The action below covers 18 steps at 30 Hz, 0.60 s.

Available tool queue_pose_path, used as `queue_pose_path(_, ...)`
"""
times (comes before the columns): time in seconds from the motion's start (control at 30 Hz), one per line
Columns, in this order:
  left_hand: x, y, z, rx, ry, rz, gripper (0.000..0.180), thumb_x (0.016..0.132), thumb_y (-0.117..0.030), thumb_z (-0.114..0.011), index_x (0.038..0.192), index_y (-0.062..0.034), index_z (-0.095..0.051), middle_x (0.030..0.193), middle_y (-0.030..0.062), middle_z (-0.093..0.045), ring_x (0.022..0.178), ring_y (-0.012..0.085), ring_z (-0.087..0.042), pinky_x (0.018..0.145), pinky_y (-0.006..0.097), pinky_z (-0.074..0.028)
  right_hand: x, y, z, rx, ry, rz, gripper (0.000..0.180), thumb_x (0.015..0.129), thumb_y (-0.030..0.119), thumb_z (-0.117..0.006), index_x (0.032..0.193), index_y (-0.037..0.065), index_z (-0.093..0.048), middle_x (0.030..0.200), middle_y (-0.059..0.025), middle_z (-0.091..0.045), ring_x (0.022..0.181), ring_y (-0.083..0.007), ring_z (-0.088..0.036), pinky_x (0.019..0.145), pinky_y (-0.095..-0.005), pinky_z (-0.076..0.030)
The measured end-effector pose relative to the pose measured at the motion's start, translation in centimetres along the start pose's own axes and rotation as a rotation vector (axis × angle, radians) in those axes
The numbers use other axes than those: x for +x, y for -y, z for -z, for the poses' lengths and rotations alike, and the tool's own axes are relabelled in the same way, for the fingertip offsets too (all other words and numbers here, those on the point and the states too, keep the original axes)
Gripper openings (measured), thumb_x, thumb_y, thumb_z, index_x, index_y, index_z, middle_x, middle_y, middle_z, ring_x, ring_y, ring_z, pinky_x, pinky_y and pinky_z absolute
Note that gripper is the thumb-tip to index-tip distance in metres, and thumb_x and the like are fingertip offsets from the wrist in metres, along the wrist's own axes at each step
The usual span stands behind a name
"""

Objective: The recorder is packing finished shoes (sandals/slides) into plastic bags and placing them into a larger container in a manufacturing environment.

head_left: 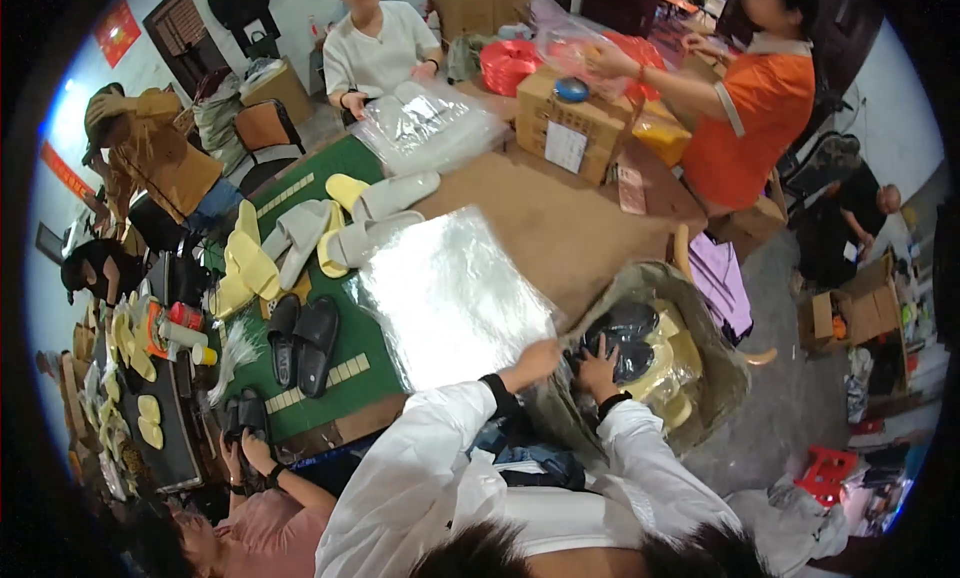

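Some bagged black slippers (626, 324) lie touching the right grip (599, 371).

Enclosed at far left by a pale wall (298, 23), hung with a red poster (118, 33) and, farther left, a red banner (67, 170). Broken there by a dark barred opening (183, 28). Bounded at right by another pale wall (905, 108). Fitted on the far side with a dark door (612, 0). Floored at right in grey (790, 403). Furnished with a large brown table (530, 233), green-topped at left, a tan-backed chair (265, 126) beyond, and a red stool (828, 470) near right. Lit brightest at left by a glare (70, 83).
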State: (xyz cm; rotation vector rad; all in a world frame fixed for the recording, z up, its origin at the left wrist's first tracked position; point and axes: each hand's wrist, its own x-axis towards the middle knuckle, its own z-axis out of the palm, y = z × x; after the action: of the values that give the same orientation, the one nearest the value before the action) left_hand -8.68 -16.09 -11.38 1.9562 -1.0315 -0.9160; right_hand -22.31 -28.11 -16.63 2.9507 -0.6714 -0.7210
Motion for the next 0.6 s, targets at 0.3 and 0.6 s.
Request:
queue_pose_path(0.3, -3.8, 2.0, 7.7, 0.124, 0.231, -0.336, 0.035, 0.086, -0.031, -0.041, 0.107, -0.0053, -0.052, 0.102, 0.0208, -0.055, 0.094, 0.0363, -0.052, 0.082, 0.04, -0.04, 2.5, -1.4, 1.6, 0.501, -0.056, -0.003, 0.044, 0.079, 0.038, -0.053, 0.117, 0.017, -0.052, 0.127, -0.0085, -0.044, 0.126, -0.0293, -0.028, 0.103, -0.0461, -0.018)
queue_pose_path(0.6, -10.7, 11.0, 14.5, 0.702, -0.191, 0.217, 0.069, 0.074, -0.042, -0.058, 0.132, -0.0164, -0.031, 0.138, 0.0266, -0.013, 0.126, 0.0466, -0.008, 0.097, 0.062, -0.007, -1.1, -1.2, 6.6, 1.158, -0.367, -0.278, 0.051, 0.088, 0.036, -0.044, 0.125, 0.002, -0.04, 0.126, -0.0165, -0.044, 0.116, -0.0266, -0.042, 0.096, -0.0316, -0.032)
